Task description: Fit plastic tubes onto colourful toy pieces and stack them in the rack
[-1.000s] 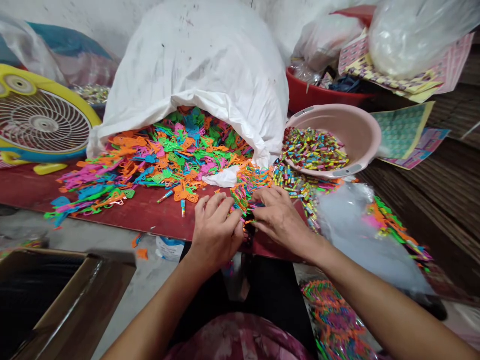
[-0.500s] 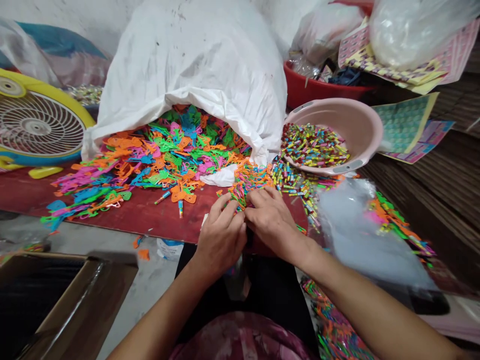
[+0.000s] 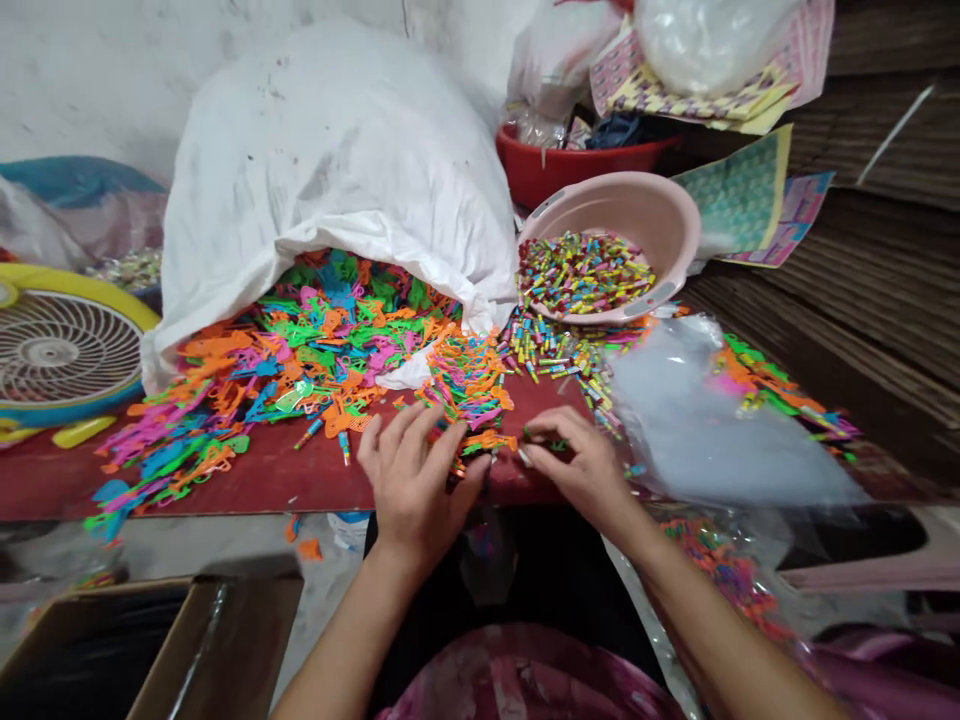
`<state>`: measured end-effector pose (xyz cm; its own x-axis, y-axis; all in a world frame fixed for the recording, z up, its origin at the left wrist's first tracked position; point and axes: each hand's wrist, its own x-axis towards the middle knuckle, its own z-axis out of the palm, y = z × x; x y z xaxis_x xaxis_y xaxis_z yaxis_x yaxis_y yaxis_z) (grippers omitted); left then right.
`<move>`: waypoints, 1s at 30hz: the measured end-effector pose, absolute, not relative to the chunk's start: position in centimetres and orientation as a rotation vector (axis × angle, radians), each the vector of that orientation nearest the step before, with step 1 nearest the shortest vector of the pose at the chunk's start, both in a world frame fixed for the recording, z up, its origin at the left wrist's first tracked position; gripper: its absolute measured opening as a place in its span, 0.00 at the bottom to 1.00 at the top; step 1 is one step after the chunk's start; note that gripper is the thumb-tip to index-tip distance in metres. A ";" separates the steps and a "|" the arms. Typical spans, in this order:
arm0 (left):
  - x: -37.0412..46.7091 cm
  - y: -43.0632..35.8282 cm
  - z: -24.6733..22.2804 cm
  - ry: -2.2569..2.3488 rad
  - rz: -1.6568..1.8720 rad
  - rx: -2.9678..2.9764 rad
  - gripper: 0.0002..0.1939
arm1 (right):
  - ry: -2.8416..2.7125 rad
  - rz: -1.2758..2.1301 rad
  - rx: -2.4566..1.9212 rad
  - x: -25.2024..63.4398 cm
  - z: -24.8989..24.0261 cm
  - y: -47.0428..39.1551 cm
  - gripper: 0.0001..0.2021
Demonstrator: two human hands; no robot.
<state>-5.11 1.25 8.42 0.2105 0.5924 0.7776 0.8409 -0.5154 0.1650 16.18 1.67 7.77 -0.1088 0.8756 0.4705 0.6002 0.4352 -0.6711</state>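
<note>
My left hand (image 3: 416,475) rests at the table's front edge with its fingers spread. Its fingertips touch a bundle of small orange and green plastic pieces (image 3: 486,441). To the right, my right hand (image 3: 581,465) is curled, thumb and forefinger near each other. A bit of green shows between those fingers, too small to name. Just beyond the hands lies a neat stack of colourful plastic pieces (image 3: 469,375). Behind the left hand, a loose heap of bright plastic pieces (image 3: 337,330) spills from a white sack (image 3: 337,140).
A pink basin (image 3: 679,225) holds many small wrapped tubes (image 3: 585,275), some spilled onto the red table (image 3: 277,480). Clear plastic bags (image 3: 712,430) lie at right. A yellow-blue fan (image 3: 60,350) stands left, a cardboard box (image 3: 225,640) below. A red tub (image 3: 555,170) is behind.
My hands have moved apart; the left fingers have spread and the right hand has shifted right. The orange bundle now shows between them. The whole view has also shifted.
</note>
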 end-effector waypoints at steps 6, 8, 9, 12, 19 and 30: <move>-3.3 2.4 9.7 -1.338 -0.987 -2.379 0.09 | -1.782 0.524 -1.385 13.2 2.8 3.1 0.02; -3.5 2.8 10.0 -1.329 -0.951 -2.436 0.12 | -1.755 0.476 -1.452 12.6 2.2 4.0 0.04; -3.6 3.0 10.0 -1.317 -0.934 -2.467 0.13 | -1.758 0.460 -1.471 12.4 2.0 4.3 0.05; -4.1 3.6 9.9 -1.289 -0.917 -2.508 0.09 | -1.785 0.423 -1.502 12.2 1.7 4.9 0.06; -4.5 4.6 10.2 -1.327 -0.922 -2.549 0.08 | -1.845 0.266 -1.582 11.8 1.3 4.8 0.08; -5.0 5.7 11.5 -1.564 -0.892 -2.743 0.09 | -1.866 0.203 -1.644 11.3 1.3 4.6 0.08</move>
<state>-5.02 5.71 11.53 0.4004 0.8311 0.3860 0.7552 -0.5379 0.3746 11.28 4.59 1.25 -0.0178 0.9350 0.3541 0.8373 0.2075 -0.5058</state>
